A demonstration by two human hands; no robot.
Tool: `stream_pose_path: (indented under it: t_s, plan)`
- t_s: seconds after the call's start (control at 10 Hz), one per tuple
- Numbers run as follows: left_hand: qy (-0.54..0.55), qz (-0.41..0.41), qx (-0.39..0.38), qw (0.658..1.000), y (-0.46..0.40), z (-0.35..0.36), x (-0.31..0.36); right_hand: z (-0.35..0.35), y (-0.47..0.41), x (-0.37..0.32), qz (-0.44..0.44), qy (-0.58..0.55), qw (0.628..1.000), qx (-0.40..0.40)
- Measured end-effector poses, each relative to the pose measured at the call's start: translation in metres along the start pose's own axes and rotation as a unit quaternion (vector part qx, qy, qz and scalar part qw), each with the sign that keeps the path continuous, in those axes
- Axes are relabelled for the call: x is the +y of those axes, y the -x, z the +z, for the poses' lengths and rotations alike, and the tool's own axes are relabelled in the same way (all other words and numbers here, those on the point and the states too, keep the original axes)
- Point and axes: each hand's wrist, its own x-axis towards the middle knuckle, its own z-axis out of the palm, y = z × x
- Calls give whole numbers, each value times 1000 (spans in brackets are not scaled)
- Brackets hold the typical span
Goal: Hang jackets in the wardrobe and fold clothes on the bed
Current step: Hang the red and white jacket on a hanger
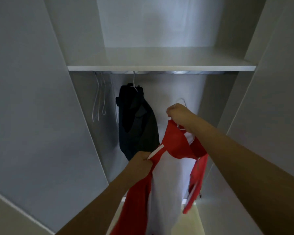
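A red and white jacket [175, 146] hangs on a white wire hanger [182, 101] inside the open wardrobe. My right hand [180, 116] grips the hanger just under its hook, well below the metal rail [168, 72]. My left hand [141, 164] pinches the jacket's left front edge with its white stripe, lower and to the left. The jacket's lower part drops out of view at the bottom. A dark jacket [137, 122] hangs on its own hanger on the rail, left of the red one.
Several bare wire hangers [99, 97] hang at the rail's left end. A white shelf [161, 67] runs just above the rail. The wardrobe's side panels [85, 107] and open doors close in on both sides. The rail is free to the right of the dark jacket.
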Motion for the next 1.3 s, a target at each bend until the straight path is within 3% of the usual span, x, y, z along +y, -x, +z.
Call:
stream_pose_path:
  t_s: [0.3,0.7,0.8,0.9,1.0,1.1,1.2,1.3]
  plan:
    - [228,-58,96,967,-124,63,34,-13,-121,11,-8,-25,999,37]
    - [320,-129,255,903,-320,62,78,-20,-296,-22,-95,3,991,-92]
    - [305,-101,277,906,-353,44,77,-6,-328,-34,-138,22,986,-95]
    - [281,-63,309,907,-376,25,64,9,-353,-44,-114,22,989,-89]
    - [238,-83,336,908,-397,8,48,22,-375,-50,-117,68,986,-101]
    - [201,-102,275,935,-410,0,35,33,-389,-46,-150,65,980,-110]
    - [-170,-85,156,969,-414,-5,23,42,-395,-33,-169,17,977,-128]
    - [-188,-86,107,972,-428,-14,18,45,-398,-23,-163,-9,979,-120]
